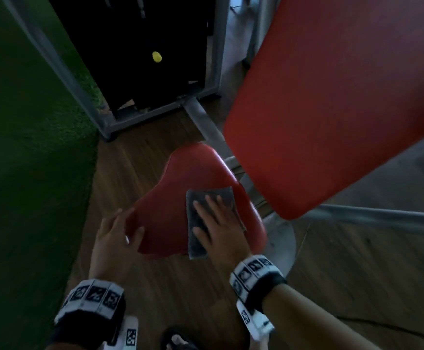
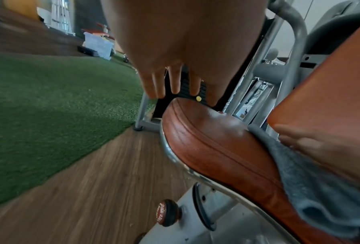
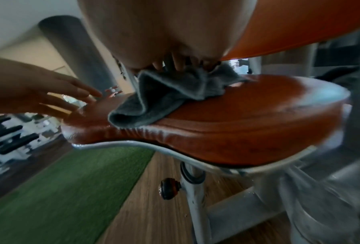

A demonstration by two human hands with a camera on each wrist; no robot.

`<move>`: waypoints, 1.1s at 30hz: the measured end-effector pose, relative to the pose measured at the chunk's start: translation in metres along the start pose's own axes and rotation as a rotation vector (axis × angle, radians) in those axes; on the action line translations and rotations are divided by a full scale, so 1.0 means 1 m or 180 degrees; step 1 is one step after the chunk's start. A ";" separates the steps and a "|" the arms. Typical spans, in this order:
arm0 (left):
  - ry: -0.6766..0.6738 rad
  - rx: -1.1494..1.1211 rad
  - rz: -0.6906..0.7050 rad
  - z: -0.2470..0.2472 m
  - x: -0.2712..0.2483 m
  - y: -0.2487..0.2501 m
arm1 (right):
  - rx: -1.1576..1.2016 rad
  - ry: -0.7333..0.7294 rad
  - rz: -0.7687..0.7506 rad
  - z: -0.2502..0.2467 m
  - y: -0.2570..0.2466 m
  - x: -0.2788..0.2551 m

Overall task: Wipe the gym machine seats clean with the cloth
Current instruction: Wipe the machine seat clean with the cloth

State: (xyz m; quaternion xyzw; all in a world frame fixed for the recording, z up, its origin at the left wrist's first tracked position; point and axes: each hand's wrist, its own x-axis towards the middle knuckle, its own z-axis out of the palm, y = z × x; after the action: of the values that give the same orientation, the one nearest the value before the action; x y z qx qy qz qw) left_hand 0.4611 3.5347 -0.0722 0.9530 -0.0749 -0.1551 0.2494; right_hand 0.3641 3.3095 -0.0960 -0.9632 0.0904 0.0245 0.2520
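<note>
The right hand (image 1: 217, 223) lies flat on the grey cloth (image 1: 198, 238), fingers straight and spread, pressing it down onto the red seat (image 1: 178, 178). The cloth covers the part of the seat under and just left of this hand; its near edge hangs over the seat's front rim, and in the right wrist view it bunches into loose folds below the fingers (image 3: 179, 63).

The left hand (image 1: 114, 236) is at the seat's left edge, fingers straight and a little apart, gripping nothing. Its thumb rests against the seat's edge in the head view; the left wrist view shows the other fingers (image 2: 173, 80) reaching out beyond the seat's far tip, and whether they touch the pad cannot be told.

Beyond the right hand, up and to its right, the red backrest (image 1: 332, 97) stands tilted over the seat's rear. Below the hands, the seat sits on a grey metal post (image 3: 195, 198) with a round black and red knob (image 3: 168, 188) on its side. Ahead of the left hand is a grey metal frame (image 1: 155, 114) holding a black weight stack with a yellow pin (image 1: 156, 56). Left of the left hand green turf (image 1: 29, 147) meets the wooden floor (image 1: 120, 173) that runs under the machine. Both wrists carry marker-printed bands.
</note>
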 end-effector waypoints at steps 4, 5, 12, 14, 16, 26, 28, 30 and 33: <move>-0.0011 -0.0073 0.0017 0.003 -0.003 -0.008 | -0.0639 -0.0220 0.0154 0.008 -0.005 0.011; 0.0011 -0.0096 0.0015 0.003 -0.003 -0.009 | -0.0716 -0.0260 0.0215 0.009 0.000 0.010; 0.0037 -0.0531 -0.0037 -0.002 -0.002 -0.013 | -0.0632 -0.0039 0.1830 0.009 0.035 -0.011; 0.0067 -0.0604 -0.0019 -0.002 -0.001 -0.015 | -0.0013 0.0279 0.2255 0.005 0.035 -0.026; 0.0054 -0.0615 0.0009 -0.001 -0.001 -0.017 | 0.0552 0.0617 0.2480 0.002 0.025 -0.043; 0.0136 -0.0636 0.0135 0.004 -0.001 -0.024 | 0.2396 0.1097 0.3166 0.028 -0.002 -0.059; 0.0132 -0.0626 0.0129 0.005 -0.001 -0.022 | 0.2430 0.1051 0.3452 0.024 0.017 -0.046; 0.0152 -0.0637 0.0154 0.005 -0.001 -0.021 | 0.2424 0.1007 0.3596 0.015 0.033 -0.037; 0.0214 -0.0616 0.0182 0.007 -0.003 -0.020 | 0.2330 0.0961 0.3575 0.008 0.040 -0.035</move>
State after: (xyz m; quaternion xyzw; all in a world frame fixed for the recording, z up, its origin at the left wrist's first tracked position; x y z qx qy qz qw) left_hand 0.4574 3.5495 -0.0867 0.9265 -0.0782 -0.1224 0.3471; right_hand 0.3224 3.2848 -0.1186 -0.6161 0.6126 -0.0151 0.4949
